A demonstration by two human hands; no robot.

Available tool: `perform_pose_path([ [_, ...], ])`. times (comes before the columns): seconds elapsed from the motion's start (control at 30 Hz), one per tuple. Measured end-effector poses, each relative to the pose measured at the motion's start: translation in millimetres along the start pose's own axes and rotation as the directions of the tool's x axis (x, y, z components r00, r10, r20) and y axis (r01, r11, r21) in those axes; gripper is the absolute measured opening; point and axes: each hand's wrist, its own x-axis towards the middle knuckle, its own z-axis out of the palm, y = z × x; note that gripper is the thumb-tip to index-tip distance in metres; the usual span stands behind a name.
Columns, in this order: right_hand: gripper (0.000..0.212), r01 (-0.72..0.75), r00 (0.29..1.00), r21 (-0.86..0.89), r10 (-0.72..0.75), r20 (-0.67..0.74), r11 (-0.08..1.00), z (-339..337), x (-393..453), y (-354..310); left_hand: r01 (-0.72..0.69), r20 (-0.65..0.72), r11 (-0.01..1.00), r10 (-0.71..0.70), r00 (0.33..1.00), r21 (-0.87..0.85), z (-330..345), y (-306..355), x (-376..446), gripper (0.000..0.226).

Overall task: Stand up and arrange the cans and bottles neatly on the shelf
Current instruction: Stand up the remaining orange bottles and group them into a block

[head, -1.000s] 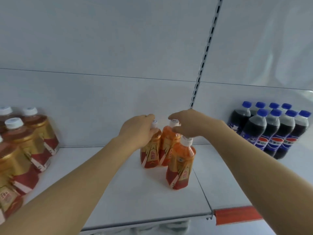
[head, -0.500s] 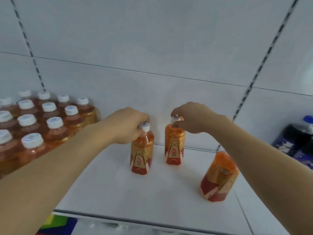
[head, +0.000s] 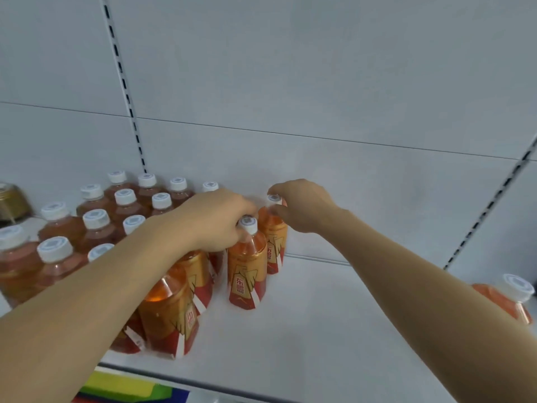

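Observation:
Two orange drink bottles with white caps and gold-red labels stand upright on the white shelf. My left hand grips the cap of the nearer bottle. My right hand pinches the cap of the farther bottle, close to the back wall. Both bottles sit at the right edge of a packed group of like bottles. One more orange bottle stands apart at the far right, partly behind my right forearm.
A gold-lidded jar sits at the far left. White back panels carry slotted uprights. Bare shelf surface lies between the group and the lone bottle. Something colourful shows below the shelf's front edge.
Both hands have carried their bottles leftward across the shelf, up against the packed group. The view has swung left; the dark cola bottles have left the frame.

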Motion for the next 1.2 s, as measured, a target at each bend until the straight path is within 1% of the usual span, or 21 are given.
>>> perform_pose_path([
  [0.1,0.042,0.008,0.999,-0.012,-0.008,-0.031,1.0,4.6,12.4,-12.6,0.001,-0.004,1.0,-0.001,1.0,-0.011,-1.3,-4.5,1.0,0.015],
  [0.3,0.03,0.055,0.998,-0.022,-0.056,-0.043,0.998,8.7,34.1,-24.3,0.057,0.015,0.998,-0.056,0.998,-0.017,-2.1,-12.8,5.2,0.021],
  [0.37,0.023,0.062,0.997,-0.012,-0.063,-0.05,0.998,10.1,37.8,-27.1,0.079,0.022,0.997,-0.079,0.997,-0.023,-2.9,-15.4,5.5,0.022],
  [0.43,0.011,0.057,0.996,0.005,-0.057,-0.065,0.998,14.4,41.7,-30.7,0.105,0.021,0.994,-0.104,0.994,-0.022,-4.0,-17.1,4.9,0.024],
  [0.47,0.012,0.054,0.996,0.014,-0.053,-0.076,0.998,17.1,44.0,-33.5,0.115,0.018,0.993,-0.115,0.993,-0.017,-4.8,-17.9,3.9,0.025],
  [0.53,0.024,0.067,0.993,0.011,-0.065,-0.098,0.998,23.5,47.9,-39.0,0.128,0.007,0.992,-0.127,0.992,-0.013,-6.1,-20.3,1.4,0.03],
  [0.57,0.023,0.076,0.991,0.015,-0.074,-0.108,0.997,25.2,49.5,-40.5,0.13,0.003,0.991,-0.13,0.991,-0.017,-6.4,-21.3,0.4,0.032],
  [0.63,0.014,0.097,0.99,0.002,-0.096,-0.106,0.995,25.8,50.5,-38.9,0.134,-0.006,0.99,-0.134,0.991,-0.031,-5.3,-23.1,-0.6,0.036],
  [0.73,0.031,0.122,0.988,0.005,-0.121,-0.095,0.993,26.6,45.4,-28.1,0.133,-0.028,0.99,-0.134,0.991,-0.05,-1.0,-25.8,-0.5,0.036],
  [0.8,0.046,0.144,0.985,0.07,-0.136,-0.111,0.987,29.9,36.5,-21.0,0.132,-0.033,0.989,-0.134,0.99,-0.059,0.9,-27.6,-0.4,0.033],
  [0.87,0.056,0.128,0.981,0.151,-0.102,-0.165,0.98,39.0,24.7,-16.7,0.132,-0.033,0.99,-0.134,0.99,-0.055,1.2,-29.8,-0.2,0.032],
  [0.9,0.056,0.11,0.977,0.199,-0.069,-0.203,0.974,45.4,18.6,-14.6,0.131,-0.03,0.99,-0.132,0.991,-0.05,1.3,-30.6,0.1,0.032],
  [0.97,0.046,0.096,0.972,0.291,-0.027,-0.234,0.952,62.6,7.3,-9.4,0.135,-0.024,0.99,-0.136,0.99,-0.041,2.0,-31.2,1.5,0.033],
  [1.03,0.041,0.091,0.983,0.39,-0.021,-0.18,0.916,79.7,-5.8,-6.7,0.134,-0.031,0.991,-0.135,0.99,-0.027,3.7,-32.0,4.4,0.034],
  [1.07,0.045,0.075,0.99,0.473,-0.007,-0.144,0.878,85.6,-13.9,-5.7,0.133,-0.038,0.991,-0.133,0.99,-0.018,4.7,-32.4,6.2,0.035],
  [1.13,0.062,0.004,0.998,0.661,0.034,-0.045,0.75,92.9,-35.0,-6.8,0.135,-0.051,0.991,-0.136,0.989,-0.006,6.6,-33.4,9.6,0.036],
  [1.17,0.067,-0.009,1.0,0.717,0.02,-0.006,0.697,96.1,-46.0,-7.9,0.14,-0.053,0.99,-0.14,0.989,-0.002,7.7,-34.1,11.1,0.036],
  [1.2,0.07,0.005,1.0,0.724,-0.021,0.013,0.69,98.9,-56.1,-9.7,0.143,-0.055,0.99,-0.143,0.988,-0.002,8.4,-34.5,12.6,0.035],
])
